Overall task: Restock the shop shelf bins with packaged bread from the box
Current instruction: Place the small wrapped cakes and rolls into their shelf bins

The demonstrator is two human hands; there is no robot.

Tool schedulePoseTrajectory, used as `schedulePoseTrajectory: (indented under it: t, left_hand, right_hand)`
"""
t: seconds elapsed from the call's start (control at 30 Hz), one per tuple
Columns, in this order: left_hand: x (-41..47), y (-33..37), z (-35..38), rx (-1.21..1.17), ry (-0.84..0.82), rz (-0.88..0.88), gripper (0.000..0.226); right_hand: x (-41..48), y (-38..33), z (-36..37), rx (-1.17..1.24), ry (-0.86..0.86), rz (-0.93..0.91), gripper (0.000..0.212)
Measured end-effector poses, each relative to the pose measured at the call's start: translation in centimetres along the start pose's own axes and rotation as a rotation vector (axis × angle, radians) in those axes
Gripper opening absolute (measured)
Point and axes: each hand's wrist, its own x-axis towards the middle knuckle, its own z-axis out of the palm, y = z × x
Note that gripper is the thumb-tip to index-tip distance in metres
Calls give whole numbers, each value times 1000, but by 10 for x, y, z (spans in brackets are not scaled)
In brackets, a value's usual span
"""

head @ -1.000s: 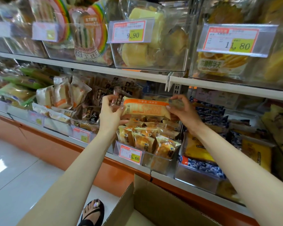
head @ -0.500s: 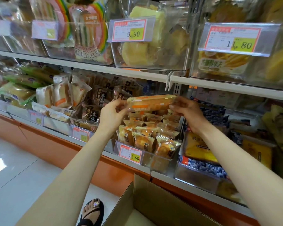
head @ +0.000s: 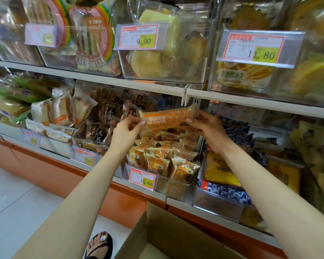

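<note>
I hold one orange waffle bread packet [head: 166, 117] flat between both hands, above a clear shelf bin [head: 176, 181] on the lower shelf. My left hand [head: 126, 134] pinches its left end and my right hand [head: 207, 128] pinches its right end. The print on the packet faces me upside down. Several upright packets of the same orange bread [head: 157, 161] fill the bin, behind a 15.60 price tag [head: 142, 178]. The open cardboard box [head: 168, 238] stands on the floor below my arms; its inside is mostly out of view.
Neighbouring bins hold brown packets [head: 101, 128] to the left and yellow and blue packets [head: 223, 176] to the right. The upper shelf [head: 195, 92] juts out just above the packet, carrying clear bins tagged 9.90 and 11.80. My sandalled foot [head: 100, 243] stands beside the box.
The packet has turned in my hands, from facing me to edge-on to print side up. Both hands have kept their hold and stayed over the same bin.
</note>
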Motion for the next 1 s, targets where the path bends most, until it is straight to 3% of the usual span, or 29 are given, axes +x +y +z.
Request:
schedulePoseTrajectory:
  t: [0.13,0.4,0.6,0.8,1.0]
  left_hand:
    - [0,4,7,28,-25,20,20]
    - [14,3,23,221,-120,95,28]
    - [21,4,39,375,-269,132,37]
    - [28,19,50,414,-291,229,43]
    - [31,31,66,422,-275,321,54]
  right_hand:
    - [0,-2,-4,13,38,22,30]
    - [1,-7,-23,-33,297,-62,28]
    - [1,0,-23,-119,276,-45,31]
    - [12,8,-19,-205,284,-72,39]
    - [22,13,-7,-300,172,-148,26]
